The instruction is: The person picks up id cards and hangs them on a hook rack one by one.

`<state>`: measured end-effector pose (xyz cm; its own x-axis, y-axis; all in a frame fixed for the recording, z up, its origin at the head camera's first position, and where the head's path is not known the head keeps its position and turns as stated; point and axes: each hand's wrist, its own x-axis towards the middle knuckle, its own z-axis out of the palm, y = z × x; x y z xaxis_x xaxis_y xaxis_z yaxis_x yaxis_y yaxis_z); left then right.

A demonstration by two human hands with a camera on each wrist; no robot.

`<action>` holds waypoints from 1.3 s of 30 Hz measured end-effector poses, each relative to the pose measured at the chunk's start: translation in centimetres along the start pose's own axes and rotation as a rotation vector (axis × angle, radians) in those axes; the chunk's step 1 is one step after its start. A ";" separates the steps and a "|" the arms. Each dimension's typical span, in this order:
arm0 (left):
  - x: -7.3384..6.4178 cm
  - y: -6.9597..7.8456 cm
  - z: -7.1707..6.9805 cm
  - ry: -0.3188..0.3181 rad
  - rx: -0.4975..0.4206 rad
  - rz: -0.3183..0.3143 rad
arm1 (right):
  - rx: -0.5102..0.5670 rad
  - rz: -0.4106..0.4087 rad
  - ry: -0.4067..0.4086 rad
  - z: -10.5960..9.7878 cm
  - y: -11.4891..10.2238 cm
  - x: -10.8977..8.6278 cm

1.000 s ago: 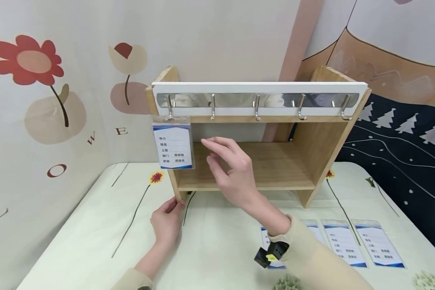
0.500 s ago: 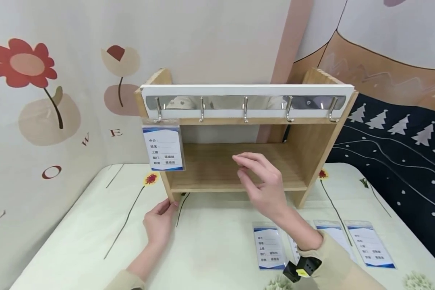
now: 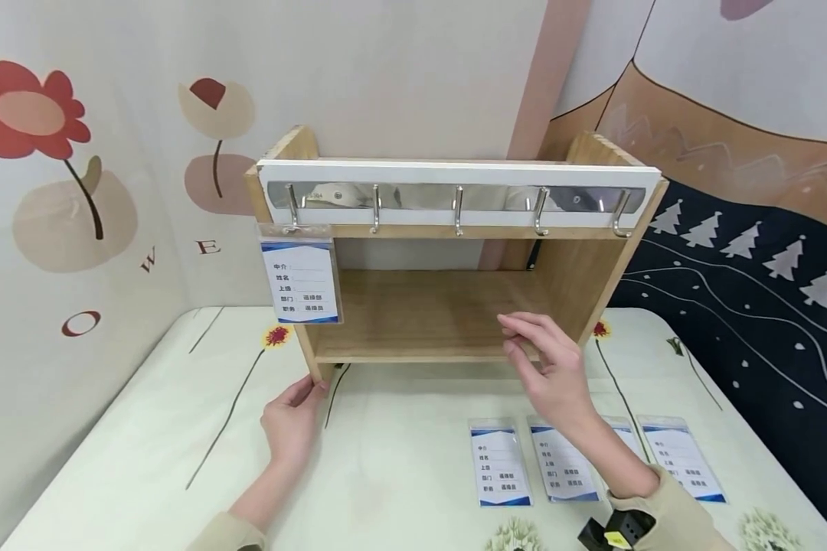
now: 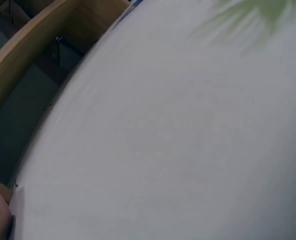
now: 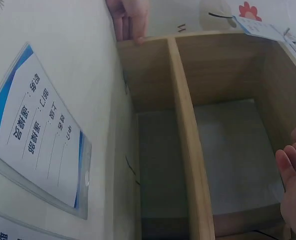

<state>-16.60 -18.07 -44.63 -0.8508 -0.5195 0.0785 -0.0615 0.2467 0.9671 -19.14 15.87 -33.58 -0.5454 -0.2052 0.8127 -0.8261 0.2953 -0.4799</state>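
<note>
My left hand (image 3: pixel 291 425) pinches the lower front left leg of a wooden shelf (image 3: pixel 441 306); only a bit of it shows in the left wrist view. A clear-sleeved badge holder (image 3: pixel 302 283) hangs from the leftmost hook of the metal hook rail (image 3: pixel 413 197) on the shelf's front. My right hand (image 3: pixel 554 375) is in the air before the shelf's lower right part, fingers loosely bent and nothing between them. Below it, several more badge holders lie in a row on the table, the leftmost one (image 3: pixel 501 467) fully visible, others partly behind the forearm.
The remaining hooks, such as the middle one (image 3: pixel 458 210), carry nothing. A pale cloth with printed flowers covers the table (image 3: pixel 386 459). Behind the shelf stands a patterned wall covering (image 3: pixel 413 84).
My right hand has moved away from near the hanging badge holder, rightward and down toward the row on the table. The left hand stays at the shelf leg. The head view has shifted slightly.
</note>
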 end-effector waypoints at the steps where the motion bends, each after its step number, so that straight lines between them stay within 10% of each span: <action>1: 0.1 -0.1 0.0 -0.002 -0.002 -0.002 | 0.000 0.004 0.003 -0.1 0.1 -0.1; 13: -0.1 -0.1 0.7 -0.002 -0.034 -0.021 | -0.053 -0.020 -0.179 -1.6 1.1 -2.6; 28: 0.6 0.3 0.4 0.007 -0.028 0.008 | -0.143 0.524 -0.694 -3.4 5.1 -6.0; 39: 0.2 0.1 0.4 0.009 -0.022 -0.015 | -0.243 0.457 -0.789 -2.3 6.5 -6.3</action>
<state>-17.03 -17.81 -44.64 -0.8452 -0.5304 0.0661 -0.0626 0.2211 0.9732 -20.74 21.24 -41.04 -0.8209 -0.5678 0.0610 -0.5047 0.6713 -0.5427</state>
